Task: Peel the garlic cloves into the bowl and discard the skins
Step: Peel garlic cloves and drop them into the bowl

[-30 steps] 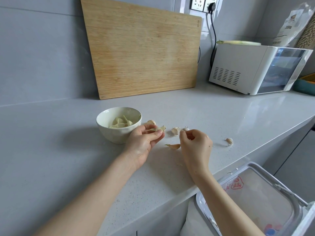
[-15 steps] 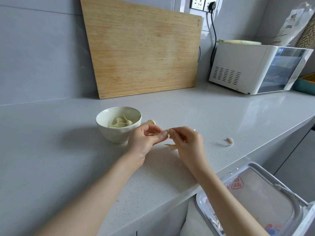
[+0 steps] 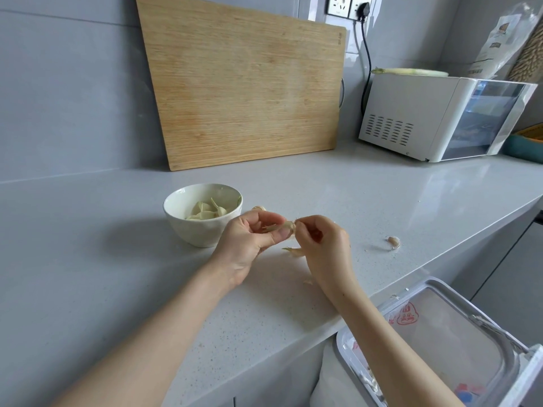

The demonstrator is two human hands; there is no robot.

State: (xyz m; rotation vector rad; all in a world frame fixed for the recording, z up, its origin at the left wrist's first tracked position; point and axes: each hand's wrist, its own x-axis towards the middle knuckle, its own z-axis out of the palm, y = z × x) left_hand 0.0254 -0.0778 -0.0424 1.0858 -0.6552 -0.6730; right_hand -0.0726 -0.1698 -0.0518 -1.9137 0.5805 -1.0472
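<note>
While beside bowl point(image 3: 197, 234) — pinched clove point(image 3: 289, 226).

Over the desk point(image 3: 88, 259), the left hand point(image 3: 252, 239) grips a garlic clove point(image 3: 287, 226) while the right hand point(image 3: 323, 245) pinches its tip. Just left of them stands a white bowl point(image 3: 194, 235) holding peeled cloves point(image 3: 207, 212); a skin scrap point(image 3: 293, 251) lies under the hands, and another clove point(image 3: 393, 241) lies apart to the right.

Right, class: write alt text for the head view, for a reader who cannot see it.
The left hand and right hand pinch one garlic clove over a counter, beside a white bowl of peeled cloves. Another clove lies farther right; a bin stands below.
</note>
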